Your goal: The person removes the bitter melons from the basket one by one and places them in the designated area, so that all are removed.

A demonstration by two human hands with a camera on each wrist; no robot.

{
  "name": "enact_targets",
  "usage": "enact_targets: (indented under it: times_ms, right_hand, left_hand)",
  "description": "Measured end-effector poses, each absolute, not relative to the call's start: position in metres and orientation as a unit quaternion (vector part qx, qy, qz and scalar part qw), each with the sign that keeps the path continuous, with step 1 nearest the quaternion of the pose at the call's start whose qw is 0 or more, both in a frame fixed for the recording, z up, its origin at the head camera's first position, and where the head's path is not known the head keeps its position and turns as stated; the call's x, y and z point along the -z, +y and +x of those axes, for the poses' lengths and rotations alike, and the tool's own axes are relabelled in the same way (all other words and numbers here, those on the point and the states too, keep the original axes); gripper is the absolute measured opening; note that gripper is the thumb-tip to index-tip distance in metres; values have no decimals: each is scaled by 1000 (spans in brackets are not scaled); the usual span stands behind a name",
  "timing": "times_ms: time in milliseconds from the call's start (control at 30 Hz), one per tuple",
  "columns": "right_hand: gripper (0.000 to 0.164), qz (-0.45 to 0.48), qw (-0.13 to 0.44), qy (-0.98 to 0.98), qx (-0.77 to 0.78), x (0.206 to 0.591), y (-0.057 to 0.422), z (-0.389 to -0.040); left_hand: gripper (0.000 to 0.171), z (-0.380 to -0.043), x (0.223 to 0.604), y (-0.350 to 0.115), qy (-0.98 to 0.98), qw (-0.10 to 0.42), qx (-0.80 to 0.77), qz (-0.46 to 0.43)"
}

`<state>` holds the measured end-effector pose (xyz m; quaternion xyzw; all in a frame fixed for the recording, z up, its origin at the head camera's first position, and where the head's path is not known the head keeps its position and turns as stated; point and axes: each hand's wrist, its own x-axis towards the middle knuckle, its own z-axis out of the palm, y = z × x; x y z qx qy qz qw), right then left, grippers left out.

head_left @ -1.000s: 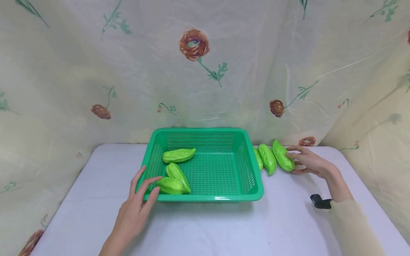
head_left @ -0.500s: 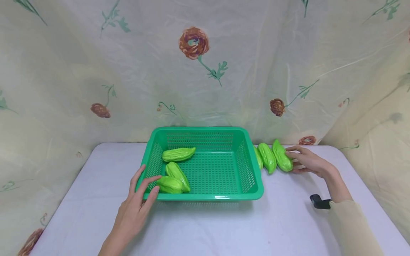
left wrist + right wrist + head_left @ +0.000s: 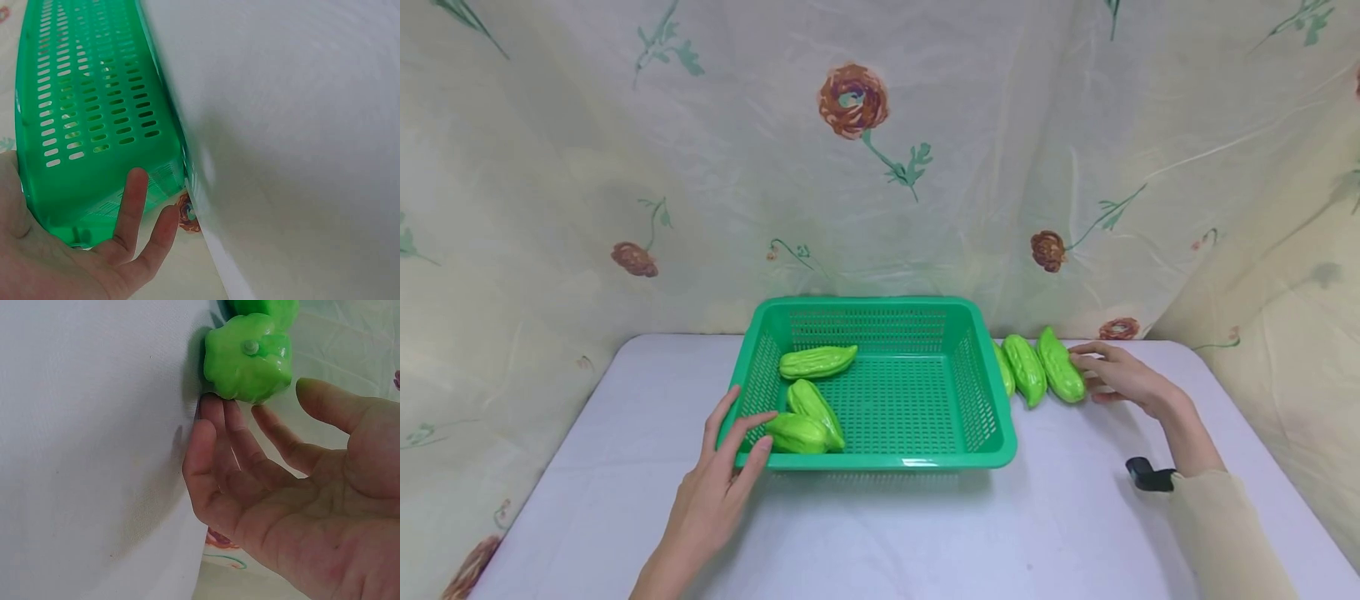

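Note:
A green plastic basket [image 3: 880, 461] holds three bitter gourds: one lies crosswise near the back [image 3: 817, 362], and a slanted gourd [image 3: 811, 404] touches another gourd [image 3: 797, 432] in the near-left corner. My left hand [image 3: 711, 492] rests at that corner, fingers mostly straight over the rim; in the left wrist view two fingers [image 3: 134, 203] extend along the outside. Right of the basket, three gourds stand in a row. My right hand [image 3: 1123, 379] touches the rightmost gourd [image 3: 1060, 371] with its fingertips; the thumb stands apart from the gourd [image 3: 247, 359] in the right wrist view.
The middle gourd [image 3: 1024, 371] lies beside the rightmost one. Another gourd [image 3: 1004, 371] is partly hidden by the basket's right wall. A white cloth [image 3: 925, 533] covers the table, and a flowered curtain [image 3: 955, 250] hangs directly behind.
The rightmost gourd has shifted very slightly left, towards its neighbour. My right hand's lower fingers have drawn slightly away from its near end. My left hand and the basket stay in place.

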<state>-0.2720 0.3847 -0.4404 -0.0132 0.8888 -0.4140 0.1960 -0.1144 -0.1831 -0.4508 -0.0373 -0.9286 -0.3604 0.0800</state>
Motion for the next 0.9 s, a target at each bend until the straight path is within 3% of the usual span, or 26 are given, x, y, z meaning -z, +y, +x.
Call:
enact_targets:
  times_ms: [467, 900]
  right_hand:
    - [64, -8, 176, 900, 399, 439, 379, -272]
    - [54, -57, 66, 940, 329, 409, 354, -272]
  left_hand:
    - [34, -115, 452, -183, -928, 79, 362, -37]
    - [34, -115, 453, -183, -929, 84, 357, -40]
